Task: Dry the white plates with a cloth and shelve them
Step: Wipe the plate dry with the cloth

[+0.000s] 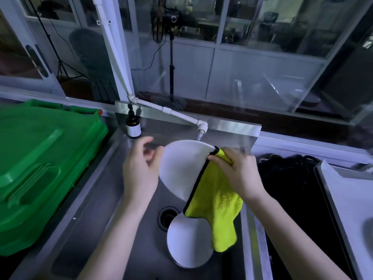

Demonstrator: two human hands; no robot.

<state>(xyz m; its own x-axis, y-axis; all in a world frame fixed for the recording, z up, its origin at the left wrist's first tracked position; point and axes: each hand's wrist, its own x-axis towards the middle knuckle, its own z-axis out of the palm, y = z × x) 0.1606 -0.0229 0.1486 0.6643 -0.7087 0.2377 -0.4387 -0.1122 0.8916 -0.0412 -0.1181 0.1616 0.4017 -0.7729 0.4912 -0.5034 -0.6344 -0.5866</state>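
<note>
Though blurred by motion, shows a white plate held up over the steel sink, just under the tap. Stands steeply tilted, almost on edge, broad side turned toward the camera; round, so no long axis to speak of. Sits between the two hands. Left hand at the left rim, fingers loosely curled and close against the edge; cannot tell whether gripping. Right hand at the upper right rim, thumb and fingers pinching a yellow cloth over that rim. From the pinch, drapes down across the right part of the plate, lower end dangling over a second plate lying in the basin beside the drain. Off to the left, a green plastic bin; at the back of the sink, a brown pump bottle.
</note>
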